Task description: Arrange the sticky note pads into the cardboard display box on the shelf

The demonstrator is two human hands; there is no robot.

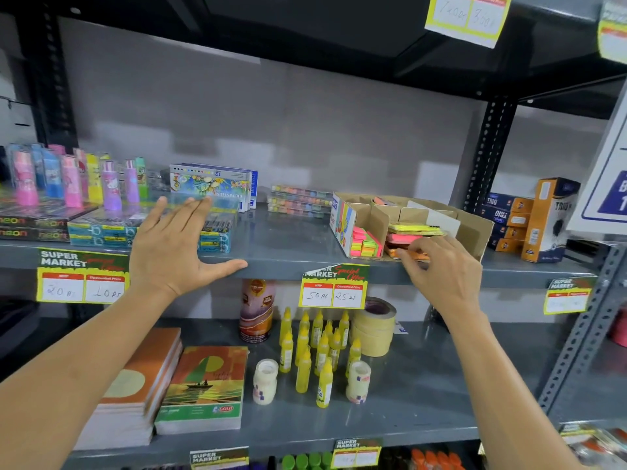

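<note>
A cardboard display box (471,228) sits on the grey middle shelf (288,252), right of centre. Its left compartment holds upright neon sticky note pads (366,244). The right compartment holds flat yellow and pink pads (412,232). My right hand (444,273) is at the box's front edge, fingers pinched on an orange pad (402,254) lying at the bottom front. My left hand (176,245) hovers flat with fingers spread over the shelf edge to the left, holding nothing.
Oil pastel boxes (213,184), stacked teal packs (112,232) and colourful lighters (71,181) fill the shelf's left. Blue and orange boxes (529,218) stand right of the display box. Below are glue bottles (315,347), tape rolls (373,327) and notebooks (203,388).
</note>
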